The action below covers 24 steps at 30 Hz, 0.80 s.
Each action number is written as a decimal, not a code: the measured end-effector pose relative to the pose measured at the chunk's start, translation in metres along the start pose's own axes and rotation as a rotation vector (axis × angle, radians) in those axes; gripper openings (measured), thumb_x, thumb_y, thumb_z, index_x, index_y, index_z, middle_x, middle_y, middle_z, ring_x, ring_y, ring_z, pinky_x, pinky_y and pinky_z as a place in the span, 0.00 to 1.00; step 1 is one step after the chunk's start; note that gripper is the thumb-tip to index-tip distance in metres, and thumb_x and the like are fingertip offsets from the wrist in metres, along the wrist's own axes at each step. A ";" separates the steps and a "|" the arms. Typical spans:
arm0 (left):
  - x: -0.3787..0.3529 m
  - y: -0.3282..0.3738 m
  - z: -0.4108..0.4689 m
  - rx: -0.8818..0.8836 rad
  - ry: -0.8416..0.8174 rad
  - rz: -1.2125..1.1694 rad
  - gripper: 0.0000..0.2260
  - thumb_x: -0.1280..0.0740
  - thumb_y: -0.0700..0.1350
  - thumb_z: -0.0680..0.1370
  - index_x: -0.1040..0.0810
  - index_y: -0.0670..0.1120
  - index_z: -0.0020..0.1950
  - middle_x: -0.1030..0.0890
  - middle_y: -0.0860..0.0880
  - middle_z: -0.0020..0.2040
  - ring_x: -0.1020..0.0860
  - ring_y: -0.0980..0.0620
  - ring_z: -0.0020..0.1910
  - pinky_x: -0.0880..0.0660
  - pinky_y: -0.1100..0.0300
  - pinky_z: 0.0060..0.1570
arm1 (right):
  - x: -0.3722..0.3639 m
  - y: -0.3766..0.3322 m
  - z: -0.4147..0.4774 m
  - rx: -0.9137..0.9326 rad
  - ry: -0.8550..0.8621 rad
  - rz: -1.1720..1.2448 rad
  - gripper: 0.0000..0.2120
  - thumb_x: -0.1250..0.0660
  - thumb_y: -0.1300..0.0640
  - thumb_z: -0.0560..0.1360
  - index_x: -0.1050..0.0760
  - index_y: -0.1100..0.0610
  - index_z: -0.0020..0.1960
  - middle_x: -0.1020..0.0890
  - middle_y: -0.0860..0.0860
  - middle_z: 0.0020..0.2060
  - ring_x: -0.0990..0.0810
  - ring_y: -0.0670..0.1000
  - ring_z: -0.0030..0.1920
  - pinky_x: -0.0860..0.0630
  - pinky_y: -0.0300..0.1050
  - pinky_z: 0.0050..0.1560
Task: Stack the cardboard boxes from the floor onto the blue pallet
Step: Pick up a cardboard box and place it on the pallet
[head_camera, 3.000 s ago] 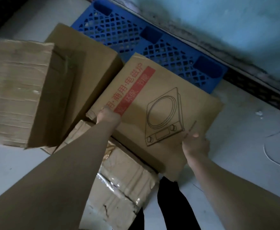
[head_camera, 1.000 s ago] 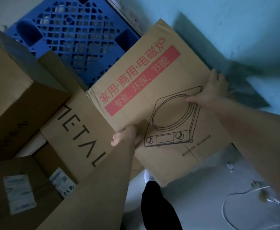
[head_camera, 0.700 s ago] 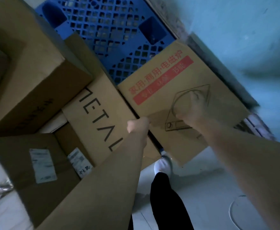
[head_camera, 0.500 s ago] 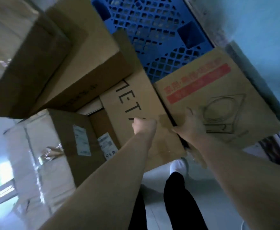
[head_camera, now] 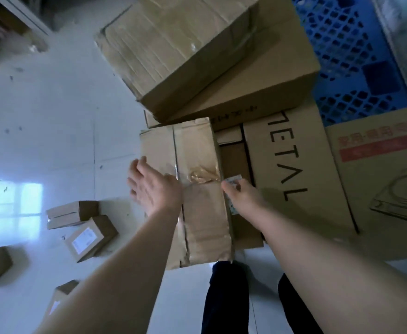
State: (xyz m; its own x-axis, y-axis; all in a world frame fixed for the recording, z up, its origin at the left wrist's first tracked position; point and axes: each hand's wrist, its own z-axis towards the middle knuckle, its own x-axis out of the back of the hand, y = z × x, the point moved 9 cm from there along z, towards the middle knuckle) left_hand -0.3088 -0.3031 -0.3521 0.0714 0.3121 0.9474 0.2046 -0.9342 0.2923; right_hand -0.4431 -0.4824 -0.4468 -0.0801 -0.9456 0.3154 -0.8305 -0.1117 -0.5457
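Blue pallet (head_camera: pixel 356 44), cut off top right, already seems to carry big boxes (head_camera: pixel 178 44). At its near edge sits the taped box (head_camera: pixel 197 213): left hand (head_camera: pixel 152 189) spread wide at one side, likely bracing to lift; right hand (head_camera: pixel 243 196) at the other, fingers lost in the gap, grip unclear. Small boxes (head_camera: pixel 89 237) wait on the floor (head_camera: pixel 53 104).

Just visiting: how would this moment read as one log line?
left hand: open, over taped brown cardboard box | right hand: at box's right edge, hold unclear | blue plastic pallet: part bare
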 end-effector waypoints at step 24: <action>-0.100 0.055 -0.079 -0.002 -0.512 -0.016 0.24 0.30 0.62 0.69 0.27 0.48 0.55 0.22 0.48 0.54 0.25 0.45 0.58 0.26 0.53 0.56 | 0.113 0.099 0.000 -0.292 0.199 0.365 0.39 0.51 0.27 0.74 0.37 0.51 0.75 0.34 0.54 0.74 0.34 0.59 0.72 0.38 0.57 0.71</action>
State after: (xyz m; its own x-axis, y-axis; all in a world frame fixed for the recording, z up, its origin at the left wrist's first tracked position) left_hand -0.3816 -0.3997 -0.4206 0.5374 0.3709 0.7574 0.2078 -0.9286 0.3074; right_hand -0.5347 -0.6005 -0.4648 -0.4739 -0.8272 0.3018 -0.8459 0.3325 -0.4169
